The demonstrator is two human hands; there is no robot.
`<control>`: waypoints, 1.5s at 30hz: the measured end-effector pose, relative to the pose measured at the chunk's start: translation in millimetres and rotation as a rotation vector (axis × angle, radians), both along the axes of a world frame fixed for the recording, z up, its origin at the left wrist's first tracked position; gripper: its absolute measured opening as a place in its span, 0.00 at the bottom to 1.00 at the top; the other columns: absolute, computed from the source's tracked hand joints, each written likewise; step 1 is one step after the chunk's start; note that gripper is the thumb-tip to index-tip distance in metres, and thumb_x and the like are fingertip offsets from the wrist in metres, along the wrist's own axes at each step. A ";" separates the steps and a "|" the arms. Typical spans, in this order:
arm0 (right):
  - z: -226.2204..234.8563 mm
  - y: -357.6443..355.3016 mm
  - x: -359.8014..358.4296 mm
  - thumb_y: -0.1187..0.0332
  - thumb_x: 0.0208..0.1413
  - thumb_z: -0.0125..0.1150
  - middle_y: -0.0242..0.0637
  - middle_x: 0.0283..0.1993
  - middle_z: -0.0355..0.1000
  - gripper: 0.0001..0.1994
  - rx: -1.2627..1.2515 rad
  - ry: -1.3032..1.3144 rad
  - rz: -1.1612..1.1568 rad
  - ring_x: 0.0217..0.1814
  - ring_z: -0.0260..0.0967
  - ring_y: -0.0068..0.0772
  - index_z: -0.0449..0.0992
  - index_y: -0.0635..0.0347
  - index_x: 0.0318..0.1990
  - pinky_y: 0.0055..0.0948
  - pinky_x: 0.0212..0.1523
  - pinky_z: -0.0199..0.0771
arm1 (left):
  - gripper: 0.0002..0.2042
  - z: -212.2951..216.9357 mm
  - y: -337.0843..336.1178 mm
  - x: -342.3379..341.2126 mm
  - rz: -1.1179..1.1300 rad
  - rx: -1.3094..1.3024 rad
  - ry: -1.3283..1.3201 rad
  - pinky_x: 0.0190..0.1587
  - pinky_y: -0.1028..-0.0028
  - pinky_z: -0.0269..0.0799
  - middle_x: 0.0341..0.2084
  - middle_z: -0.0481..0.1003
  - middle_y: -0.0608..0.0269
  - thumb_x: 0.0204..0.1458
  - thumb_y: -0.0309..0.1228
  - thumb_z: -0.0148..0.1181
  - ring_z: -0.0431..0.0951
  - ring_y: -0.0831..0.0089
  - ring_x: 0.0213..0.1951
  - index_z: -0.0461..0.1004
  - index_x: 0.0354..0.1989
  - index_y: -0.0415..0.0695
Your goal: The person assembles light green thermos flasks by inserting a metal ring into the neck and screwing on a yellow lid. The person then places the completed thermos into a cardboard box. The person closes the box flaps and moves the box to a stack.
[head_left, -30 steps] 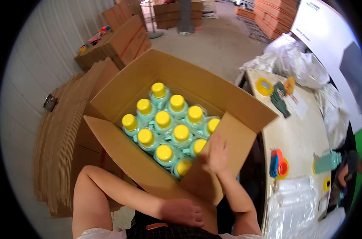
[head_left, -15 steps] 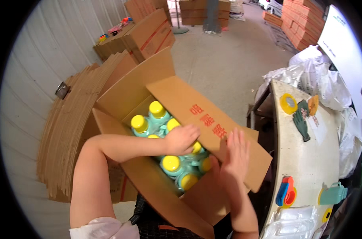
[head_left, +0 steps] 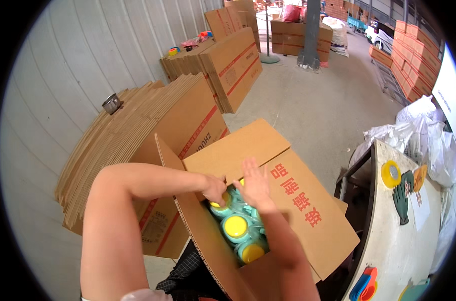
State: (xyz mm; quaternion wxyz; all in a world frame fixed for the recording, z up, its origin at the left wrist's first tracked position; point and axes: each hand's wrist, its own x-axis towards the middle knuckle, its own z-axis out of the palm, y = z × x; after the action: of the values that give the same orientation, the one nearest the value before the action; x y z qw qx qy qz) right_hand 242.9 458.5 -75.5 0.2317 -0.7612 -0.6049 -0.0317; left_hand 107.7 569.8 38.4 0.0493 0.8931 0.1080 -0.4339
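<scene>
An upright cardboard carton [head_left: 198, 241] holds several pale green bottles with yellow caps [head_left: 236, 226], wrapped in clear plastic. Its far flap [head_left: 240, 145] and its right flap [head_left: 308, 215], which bears red characters, are folded inward over part of the bottles. My left hand [head_left: 215, 189] reaches across the left wall, thumb apart from the fingers, which point down at a yellow cap beside the far flap. With fingers stretched out, my right hand [head_left: 255, 186] lies where the two flaps meet. The left flap stands up. Bottles under the flaps are hidden.
Flattened cartons [head_left: 132, 135] lean in a stack at the left, with a metal cup [head_left: 111, 104] on top. A worktable [head_left: 388, 236] at the right carries yellow tape [head_left: 390, 174], a dark green glove [head_left: 401, 200] and coloured plastic pieces [head_left: 364, 286]. White sacks [head_left: 408, 135] lie behind it.
The far flap has come down over the bottles. My left hand has shifted from the right flap's edge to the far-left bottles; my right hand has moved left and away from me. The view has turned.
</scene>
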 end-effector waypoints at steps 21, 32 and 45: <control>-20.8 -201.5 -77.9 0.53 0.61 0.53 0.42 0.42 0.70 0.15 -0.627 -0.136 0.504 0.46 0.68 0.43 0.73 0.55 0.41 0.45 0.50 0.67 | 0.12 -22.1 -293.7 -2.6 -0.406 -0.315 -1.458 0.30 0.70 0.60 0.24 0.70 0.72 0.46 0.42 0.63 0.71 0.72 0.30 0.67 0.20 0.53; 62.0 -299.7 -51.8 0.54 0.57 0.58 0.40 0.23 0.71 0.18 0.129 0.308 0.405 0.35 0.70 0.47 0.73 0.59 0.23 0.43 0.41 0.68 | 0.17 -33.7 -269.4 -80.5 -0.476 -0.106 -1.661 0.26 0.62 0.55 0.21 0.68 0.63 0.57 0.48 0.46 0.66 0.62 0.21 0.67 0.21 0.52; 75.6 -363.7 -60.0 0.62 0.55 0.63 0.39 0.22 0.66 0.17 0.548 0.466 0.355 0.32 0.68 0.48 0.67 0.57 0.18 0.44 0.37 0.67 | 0.24 -42.6 -265.8 -43.9 -0.456 -0.175 -1.567 0.40 0.51 0.69 0.34 0.77 0.46 0.62 0.48 0.41 0.77 0.44 0.38 0.74 0.31 0.38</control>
State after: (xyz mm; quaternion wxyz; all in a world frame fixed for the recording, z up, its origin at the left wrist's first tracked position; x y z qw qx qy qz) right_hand 183.0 94.8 0.1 0.5589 -0.5418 -0.6274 0.0219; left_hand 63.8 304.0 -4.1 0.0907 0.9300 -0.1762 0.3096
